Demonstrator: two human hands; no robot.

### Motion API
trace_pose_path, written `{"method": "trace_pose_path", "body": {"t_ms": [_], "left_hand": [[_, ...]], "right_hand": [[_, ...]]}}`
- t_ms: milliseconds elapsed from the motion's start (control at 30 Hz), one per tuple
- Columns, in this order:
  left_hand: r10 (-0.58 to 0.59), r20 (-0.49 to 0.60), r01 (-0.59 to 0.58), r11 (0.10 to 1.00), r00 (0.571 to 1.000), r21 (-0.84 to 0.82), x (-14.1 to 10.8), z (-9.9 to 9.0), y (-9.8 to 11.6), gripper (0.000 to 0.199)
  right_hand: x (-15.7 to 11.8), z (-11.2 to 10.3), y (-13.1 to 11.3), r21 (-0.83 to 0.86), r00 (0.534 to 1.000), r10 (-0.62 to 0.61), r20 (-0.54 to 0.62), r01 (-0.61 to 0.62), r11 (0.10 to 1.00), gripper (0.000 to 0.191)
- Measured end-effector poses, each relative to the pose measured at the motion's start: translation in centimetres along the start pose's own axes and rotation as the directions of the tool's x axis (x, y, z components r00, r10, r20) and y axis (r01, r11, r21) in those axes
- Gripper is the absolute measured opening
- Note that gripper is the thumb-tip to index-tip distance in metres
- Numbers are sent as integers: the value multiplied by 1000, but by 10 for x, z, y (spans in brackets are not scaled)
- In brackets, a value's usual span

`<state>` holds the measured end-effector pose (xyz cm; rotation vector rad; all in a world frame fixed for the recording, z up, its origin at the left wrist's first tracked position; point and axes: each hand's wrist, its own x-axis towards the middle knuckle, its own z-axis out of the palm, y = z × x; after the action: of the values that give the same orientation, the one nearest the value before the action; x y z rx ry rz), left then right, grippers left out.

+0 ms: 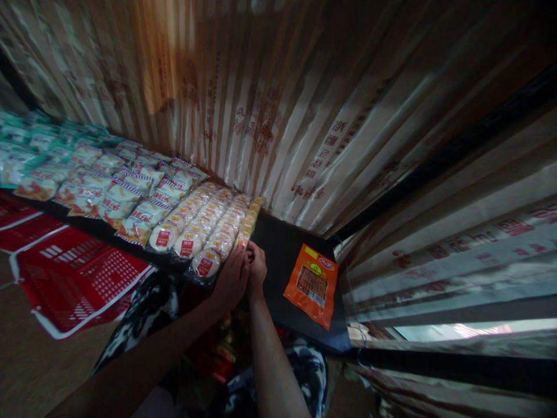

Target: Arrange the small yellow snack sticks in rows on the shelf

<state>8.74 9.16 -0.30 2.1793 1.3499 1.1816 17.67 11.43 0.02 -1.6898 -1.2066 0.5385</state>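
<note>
My left hand [235,271] and my right hand [256,266] meet at the front end of a narrow row of yellow packets [249,222]. Both hands are closed, with fingers around the nearest yellow packet, which they partly cover. Just left of them, rows of round white crackers in clear wrappers [206,264] with red labels lie overlapping on the black shelf [276,244]. Some way to the right of my right hand, an orange snack bag [312,284] with a clear window lies flat on the shelf.
White and blue snack bags [141,217] fill the shelf further left, then teal bags [43,139]. A red shopping basket [82,267] stands below the shelf's front edge. Printed pleated sheeting [261,116] hangs behind, with a dark frame bar [418,174] at the right.
</note>
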Motion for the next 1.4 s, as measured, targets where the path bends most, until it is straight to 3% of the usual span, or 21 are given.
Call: {"method": "trace_pose_path", "body": {"t_ms": [167,300,467,600,833,1000,1100,1400], "left_hand": [[113,-12,-114,993,993,-12,-4,-18,5,40],[221,-52,-216,973,974,80,-7,-39,0,40],[163,-70,-138,953,984,269,0,-59,-10,43],[147,0,-138,931,989,338,4,-59,-18,54],[157,39,-160,921,987,355,3,-53,-23,46],[168,60,-179,910,984,374,2,-55,-24,46],[192,66,-203,914,979,351,0,-59,-25,48],[185,79,-201,907,980,370,-9,-70,-40,48]], "right_hand": [[0,0,-1,4,1000,-18,-10,18,1000,36],[-2,2,-5,-22,997,-11,-82,9,1000,36],[-4,0,-11,-16,993,-54,-103,53,998,38],[-5,-1,-12,-21,994,-61,-93,59,998,36],[-5,0,-9,13,988,-82,-134,84,996,35],[-15,-8,-25,-1,939,-226,-259,234,972,32],[-26,-6,-36,-35,923,-322,-213,322,946,30],[-44,26,-33,-172,927,-374,1,369,914,39]]}}
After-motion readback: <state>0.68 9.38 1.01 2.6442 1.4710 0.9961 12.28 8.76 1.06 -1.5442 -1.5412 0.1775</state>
